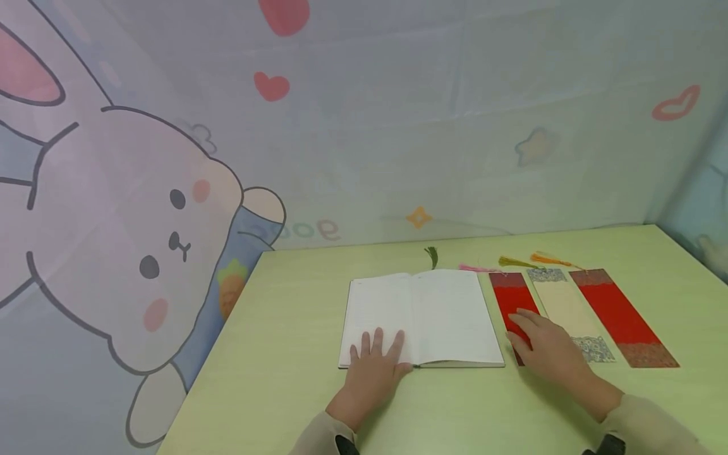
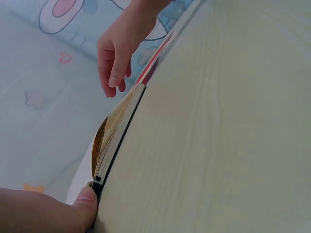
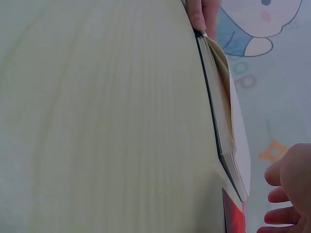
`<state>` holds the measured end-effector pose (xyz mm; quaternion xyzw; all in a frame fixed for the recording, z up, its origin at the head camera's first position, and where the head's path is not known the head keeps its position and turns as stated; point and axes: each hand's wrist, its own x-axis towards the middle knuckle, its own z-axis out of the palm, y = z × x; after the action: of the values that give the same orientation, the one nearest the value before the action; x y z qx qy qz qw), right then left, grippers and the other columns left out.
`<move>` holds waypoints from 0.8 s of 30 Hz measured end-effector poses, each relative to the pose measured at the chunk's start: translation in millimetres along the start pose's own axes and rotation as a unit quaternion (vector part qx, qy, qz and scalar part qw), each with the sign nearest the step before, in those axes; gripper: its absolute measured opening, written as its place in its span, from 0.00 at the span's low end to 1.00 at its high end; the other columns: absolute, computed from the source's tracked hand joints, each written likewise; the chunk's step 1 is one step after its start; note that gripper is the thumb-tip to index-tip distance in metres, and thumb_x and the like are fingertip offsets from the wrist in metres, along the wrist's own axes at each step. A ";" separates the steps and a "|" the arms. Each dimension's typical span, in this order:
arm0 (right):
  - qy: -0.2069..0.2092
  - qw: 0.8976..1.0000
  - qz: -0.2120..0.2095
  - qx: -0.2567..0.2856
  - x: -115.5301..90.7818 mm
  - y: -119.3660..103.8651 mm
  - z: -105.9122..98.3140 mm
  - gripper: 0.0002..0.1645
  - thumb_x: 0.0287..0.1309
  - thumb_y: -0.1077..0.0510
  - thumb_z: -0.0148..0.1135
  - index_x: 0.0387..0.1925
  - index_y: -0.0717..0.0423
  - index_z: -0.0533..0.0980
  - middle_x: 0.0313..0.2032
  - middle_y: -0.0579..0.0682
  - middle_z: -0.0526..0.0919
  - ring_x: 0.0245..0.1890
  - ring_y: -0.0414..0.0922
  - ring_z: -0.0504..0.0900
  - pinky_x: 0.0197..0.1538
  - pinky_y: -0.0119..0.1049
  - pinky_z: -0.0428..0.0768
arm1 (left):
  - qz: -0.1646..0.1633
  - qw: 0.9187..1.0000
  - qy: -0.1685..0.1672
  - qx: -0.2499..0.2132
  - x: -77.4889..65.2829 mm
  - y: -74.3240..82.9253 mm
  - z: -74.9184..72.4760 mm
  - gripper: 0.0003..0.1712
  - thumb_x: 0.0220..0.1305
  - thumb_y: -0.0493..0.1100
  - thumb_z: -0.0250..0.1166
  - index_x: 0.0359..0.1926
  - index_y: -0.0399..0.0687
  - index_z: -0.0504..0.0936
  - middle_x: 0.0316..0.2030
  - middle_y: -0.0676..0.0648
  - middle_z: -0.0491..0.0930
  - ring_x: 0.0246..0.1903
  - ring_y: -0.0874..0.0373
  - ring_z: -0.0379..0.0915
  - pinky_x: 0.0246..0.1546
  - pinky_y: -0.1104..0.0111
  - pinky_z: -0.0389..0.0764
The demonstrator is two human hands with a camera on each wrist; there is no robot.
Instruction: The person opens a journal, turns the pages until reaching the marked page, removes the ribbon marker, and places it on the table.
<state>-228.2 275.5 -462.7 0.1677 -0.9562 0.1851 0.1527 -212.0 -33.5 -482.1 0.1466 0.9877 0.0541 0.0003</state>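
Observation:
An open notebook (image 1: pixel 449 316) with white pages lies on the table. My left hand (image 1: pixel 372 373) rests with spread fingers on its left page, the thumb at the bottom edge near the spine. To the right of the notebook are three tasselled bookmarks: a narrow red bookmark (image 1: pixel 508 292), a cream bookmark (image 1: pixel 563 306) with patterned ends, and a wider red bookmark (image 1: pixel 617 309). My right hand (image 1: pixel 548 347) hovers over the narrow red one, its fingers loosely bent and holding nothing. It hides part of that bookmark and of the cream one.
Pink, olive and orange tassels (image 1: pixel 548 259) trail from the bookmarks' far ends. A dark green tassel (image 1: pixel 432 256) sticks out beyond the notebook's top edge. Behind the pale green table (image 1: pixel 273 316) hangs a cloth backdrop (image 1: pixel 370 139) with a cartoon rabbit.

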 end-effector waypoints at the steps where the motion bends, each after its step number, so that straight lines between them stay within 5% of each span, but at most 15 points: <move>1: 0.000 1.000 -0.006 0.000 -0.6 -1.6 1.0 0.25 0.55 0.57 0.63 0.52 0.68 0.74 0.53 0.67 0.74 0.51 0.64 0.72 0.51 0.59 0.69 | 0.000 1.000 -0.001 0.000 0.2 -0.1 0.1 0.34 0.68 0.62 0.43 0.71 0.57 0.56 0.67 0.35 0.55 0.65 0.34 0.48 0.57 0.40 0.56; 24: -0.086 0.993 -0.075 -0.030 -8.6 -11.7 10.1 0.38 0.53 0.39 0.61 0.56 0.63 0.73 0.62 0.65 0.66 0.62 0.65 0.61 0.57 0.63 0.59 | 0.001 1.000 0.004 0.004 -0.3 2.6 -4.5 0.33 0.69 0.62 0.43 0.70 0.56 0.57 0.66 0.34 0.56 0.65 0.34 0.49 0.57 0.40 0.56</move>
<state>-218.3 263.4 -471.1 0.2490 -0.9558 0.1291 0.0888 -211.0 -31.6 -477.4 0.1473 0.9878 0.0503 -0.0040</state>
